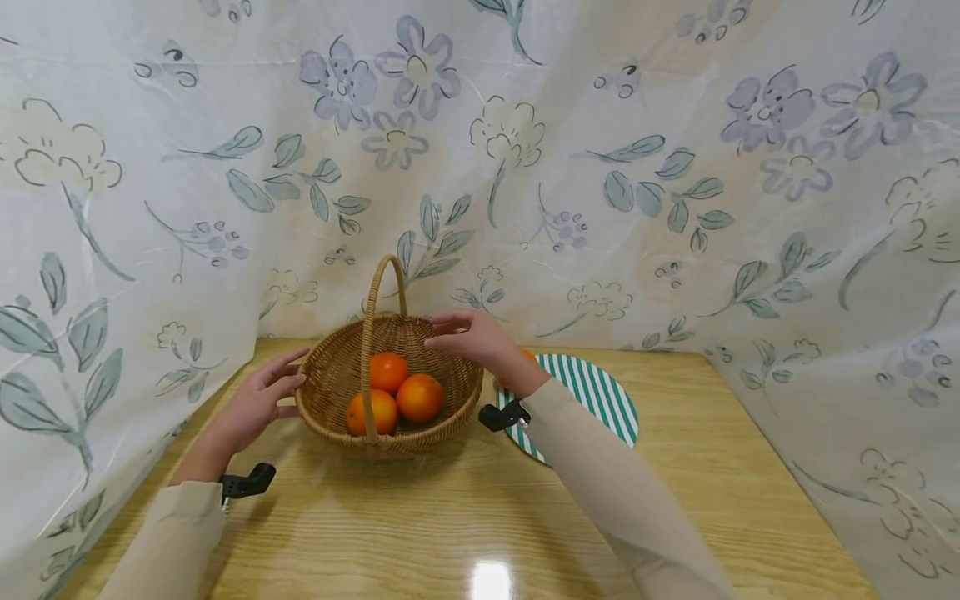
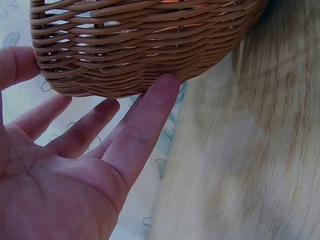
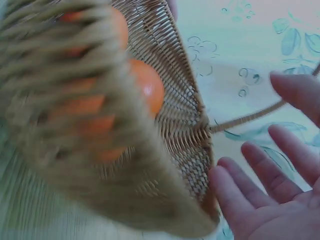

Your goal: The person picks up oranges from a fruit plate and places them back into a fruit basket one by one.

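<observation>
A woven wicker basket (image 1: 324,385) with a tall arched handle (image 1: 367,350) sits on the table, left of the middle. Three oranges (image 1: 420,397) lie inside it. My left hand (image 1: 251,406) is at the basket's left side. In the left wrist view its fingers (image 2: 145,130) are spread and nearly straight, with the fingertips right at the woven wall. My right hand (image 1: 480,342) reaches to the back right rim. The right wrist view shows its fingers (image 3: 267,170) extended and apart, one fingertip right at the rim.
A round mat with green and white stripes (image 1: 600,392) lies right of the basket, partly under my right forearm. A bit of another orange thing (image 1: 529,354) shows behind my right wrist. Floral cloth (image 1: 525,167) hangs behind and beside the wooden table (image 1: 390,533).
</observation>
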`<state>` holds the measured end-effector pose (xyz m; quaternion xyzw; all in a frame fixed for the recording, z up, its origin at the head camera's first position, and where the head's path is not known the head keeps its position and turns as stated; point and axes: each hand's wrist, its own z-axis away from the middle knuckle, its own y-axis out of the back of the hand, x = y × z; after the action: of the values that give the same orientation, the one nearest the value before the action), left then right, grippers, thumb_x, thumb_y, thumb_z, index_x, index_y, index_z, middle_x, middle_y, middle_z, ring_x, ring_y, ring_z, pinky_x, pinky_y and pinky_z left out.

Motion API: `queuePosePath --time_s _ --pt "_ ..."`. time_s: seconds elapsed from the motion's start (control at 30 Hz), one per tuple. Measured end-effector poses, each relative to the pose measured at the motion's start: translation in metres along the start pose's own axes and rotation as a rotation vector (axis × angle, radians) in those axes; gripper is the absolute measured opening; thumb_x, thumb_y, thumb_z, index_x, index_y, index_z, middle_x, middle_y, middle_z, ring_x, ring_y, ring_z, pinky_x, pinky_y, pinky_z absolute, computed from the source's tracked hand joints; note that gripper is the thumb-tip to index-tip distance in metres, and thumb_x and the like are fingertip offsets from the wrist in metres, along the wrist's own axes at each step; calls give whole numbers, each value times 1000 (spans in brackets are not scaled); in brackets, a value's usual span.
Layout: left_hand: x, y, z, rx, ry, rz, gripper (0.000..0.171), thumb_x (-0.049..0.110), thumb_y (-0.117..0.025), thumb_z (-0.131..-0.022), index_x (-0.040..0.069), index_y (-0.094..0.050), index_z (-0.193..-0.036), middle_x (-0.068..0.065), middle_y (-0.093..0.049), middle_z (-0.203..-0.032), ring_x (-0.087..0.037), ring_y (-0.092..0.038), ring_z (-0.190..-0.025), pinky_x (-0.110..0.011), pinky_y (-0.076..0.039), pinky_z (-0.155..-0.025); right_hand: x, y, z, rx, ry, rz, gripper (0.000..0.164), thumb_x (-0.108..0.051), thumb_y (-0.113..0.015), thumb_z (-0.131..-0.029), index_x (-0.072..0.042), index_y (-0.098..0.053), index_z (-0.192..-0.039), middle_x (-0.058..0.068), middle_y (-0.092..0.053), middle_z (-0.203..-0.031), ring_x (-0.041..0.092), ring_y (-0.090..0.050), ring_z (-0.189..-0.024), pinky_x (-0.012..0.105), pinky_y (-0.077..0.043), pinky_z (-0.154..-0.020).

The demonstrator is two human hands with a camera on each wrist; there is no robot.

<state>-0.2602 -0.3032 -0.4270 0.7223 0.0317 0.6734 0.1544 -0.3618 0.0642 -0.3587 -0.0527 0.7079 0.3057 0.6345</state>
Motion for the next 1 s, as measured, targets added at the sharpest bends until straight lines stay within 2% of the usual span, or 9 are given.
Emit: queuePosePath --time_s 0.13,0.2,0.4,0.63,0.73,0.87,1.0 --pt "1 -1 1 -2 -6 13 66 32 -46 -111 10 -16 -165 -34 -27 -158 -9 -58 -118 -33 -61 -87 8 17 22 40 40 -55 50 -29 -81 -90 -18 -66 -137 4 -65 -140 23 -62 -129 46 -48 -112" --pt "2 -2 1 1 -8 15 65 32 -46 -111 10 -17 -165 -35 -27 -159 -5 -58 -116 -32 -61 -87 14 25 29 62 54 -89 46 -25 -81 -90 -18 -68 -134 3 -66 -139 25 -62 -131 45 -46 -114" --pt "2 -1 4 1 -17 20 65 32 -46 -111 12 -17 -166 -35 -27 -159 -8 -58 -118 -33 -61 -87 35 43 50 146 74 -118 47 -23 -80 -91 -16 -67 -135 5 -65 -140 29 -58 -135 44 -46 -114" --pt "2 -3 4 6 -15 23 64 31 -45 -111 11 -17 -165 -34 -27 -158 -3 -58 -115 -32 -61 -87 75 52 61 334 142 -128 48 -30 -84 -87 -17 -69 -130 4 -67 -136 25 -59 -132 42 -48 -113" --pt "2 -2 4 6 -17 20 65 32 -45 -111 11 -17 -165 -35 -27 -158 -5 -58 -117 -33 -61 -87 89 51 62 424 173 -111 49 -30 -85 -86 -15 -69 -129 5 -66 -136 25 -58 -133 41 -44 -116" --pt "2 -2 4 3 -15 13 65 31 -45 -111 10 -17 -165 -35 -28 -158 -10 -58 -120 -35 -61 -88 104 49 63 515 189 -82 53 -28 -84 -87 -12 -67 -134 8 -61 -143 27 -49 -142 44 -35 -123" --pt "3 -3 5 8 -8 0 65 32 -46 -111 10 -17 -165 -34 -28 -158 -17 -58 -123 -37 -61 -89 117 46 58 556 142 -58 57 -26 -85 -87 -13 -64 -138 8 -55 -150 29 -41 -147 49 -29 -125"
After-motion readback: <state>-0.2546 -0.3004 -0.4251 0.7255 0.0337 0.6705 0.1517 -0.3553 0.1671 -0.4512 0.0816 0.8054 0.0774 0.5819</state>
